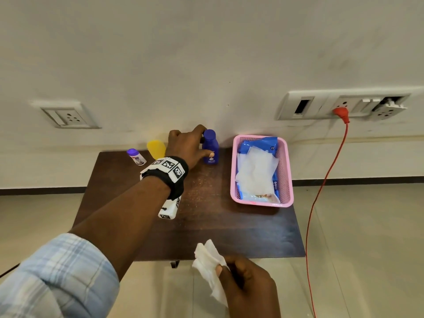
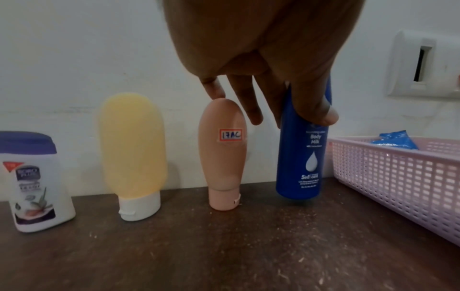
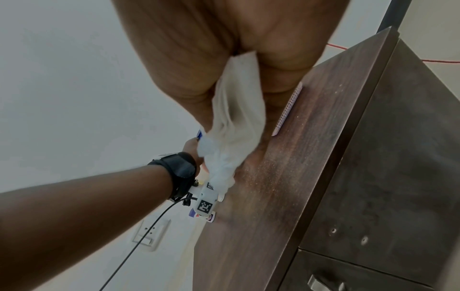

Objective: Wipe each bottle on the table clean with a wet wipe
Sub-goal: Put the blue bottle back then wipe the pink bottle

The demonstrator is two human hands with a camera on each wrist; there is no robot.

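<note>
Several bottles line the back of the dark table [image 1: 206, 226]: a white one with a purple cap [image 1: 136, 156] [image 2: 34, 183], a yellow one [image 1: 156, 149] [image 2: 133, 153], a peach one [image 2: 224, 153] and a blue bottle [image 1: 210, 146] [image 2: 302, 161]. My left hand [image 1: 190, 145] [image 2: 273, 78] grips the upright blue bottle near its top, thumb on the front. In the head view this hand hides the peach bottle. Off the table's front edge, my right hand [image 1: 247, 285] [image 3: 199, 49] pinches a crumpled white wet wipe [image 1: 210, 265] [image 3: 234, 128].
A pink basket [image 1: 288, 171] [image 2: 398, 177] at the table's right holds a blue wipes pack [image 1: 259, 143] and loose wipes. A red cable [image 1: 321, 191] hangs from the wall socket down past the table's right side. The wall stands right behind the bottles.
</note>
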